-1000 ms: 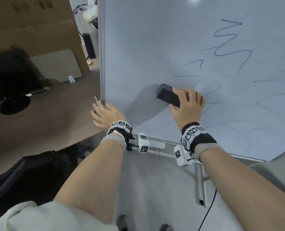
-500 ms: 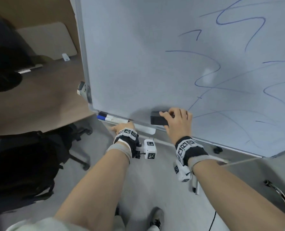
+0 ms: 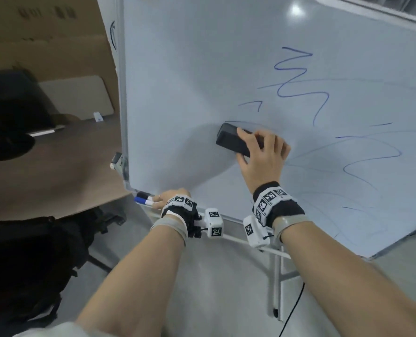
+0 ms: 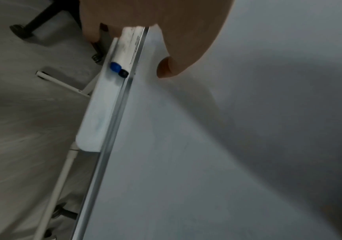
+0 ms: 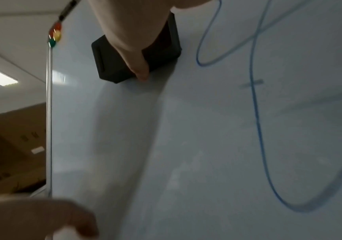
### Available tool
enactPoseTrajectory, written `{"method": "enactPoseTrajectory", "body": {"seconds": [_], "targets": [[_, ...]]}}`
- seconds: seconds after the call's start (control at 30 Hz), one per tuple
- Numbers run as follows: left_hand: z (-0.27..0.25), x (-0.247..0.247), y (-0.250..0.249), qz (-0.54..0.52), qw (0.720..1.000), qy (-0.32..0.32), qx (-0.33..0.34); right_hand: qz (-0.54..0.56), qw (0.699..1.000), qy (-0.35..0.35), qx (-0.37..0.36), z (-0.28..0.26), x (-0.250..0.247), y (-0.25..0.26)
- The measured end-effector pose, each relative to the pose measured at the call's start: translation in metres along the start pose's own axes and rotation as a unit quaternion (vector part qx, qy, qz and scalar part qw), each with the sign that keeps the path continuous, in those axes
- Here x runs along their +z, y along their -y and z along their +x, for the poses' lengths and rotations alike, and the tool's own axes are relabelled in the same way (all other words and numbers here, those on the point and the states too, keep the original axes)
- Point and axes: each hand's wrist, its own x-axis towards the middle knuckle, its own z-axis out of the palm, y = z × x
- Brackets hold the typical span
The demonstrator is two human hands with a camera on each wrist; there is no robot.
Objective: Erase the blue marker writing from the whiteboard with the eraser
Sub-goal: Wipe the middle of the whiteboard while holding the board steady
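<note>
The whiteboard (image 3: 177, 81) carries blue marker scribbles (image 3: 299, 79) across its middle and right. My right hand (image 3: 258, 147) grips a black block eraser (image 3: 231, 142) and presses it flat on the board, just left of the scribbles and at the end of a faint line. In the right wrist view my thumb (image 5: 137, 65) lies across the eraser (image 5: 112, 65), with blue lines (image 5: 256, 113) to its right. My left hand (image 3: 168, 198) holds the board's bottom tray (image 4: 96, 113). Its thumb (image 4: 166, 68) rests on the board face and its fingers curl under the tray.
Two markers, one blue-capped (image 4: 115, 66) and one black-capped (image 4: 123, 73), lie in the tray by my left hand. A wooden desk (image 3: 44, 166) stands left of the board, with a black backpack (image 3: 27, 263) on the floor below. The board's stand leg (image 3: 278, 283) and a cable (image 3: 294, 310) are underfoot.
The right hand ran the eraser down to the bottom rail, then back up to mid-board. My left hand left the board's left edge and now holds the tray.
</note>
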Motion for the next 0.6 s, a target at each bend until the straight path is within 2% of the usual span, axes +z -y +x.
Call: {"method": "enactPoseTrajectory", "body": {"seconds": [0.1,0.17,0.2,0.27,0.33,0.5,0.6], "targets": [[-0.014,0.005,-0.012,0.023,0.996,-0.083,-0.006,-0.007,0.994,0.103,-0.042,-0.050,0.019,-0.001],[-0.022,0.001,-0.024,0.005,0.989,-0.142,0.051,-0.018,0.986,0.156,-0.046,-0.075,0.020,-0.006],[-0.024,0.001,-0.031,-0.004,0.984,-0.152,0.087,-0.018,0.987,0.157,-0.034,-0.076,0.017,-0.010],[-0.033,-0.001,-0.045,-0.038,0.979,-0.150,0.135,-0.017,0.992,0.126,-0.013,-0.056,0.003,-0.018],[-0.049,-0.003,-0.062,-0.070,0.976,-0.137,0.153,-0.011,0.997,0.081,-0.005,-0.019,-0.015,-0.022],[-0.072,0.000,-0.084,-0.105,0.984,-0.058,0.135,0.012,0.999,-0.048,0.013,0.063,-0.057,-0.014],[-0.077,0.000,-0.085,-0.122,0.983,-0.036,0.129,0.002,0.999,-0.042,0.001,0.073,-0.058,-0.008]]}}
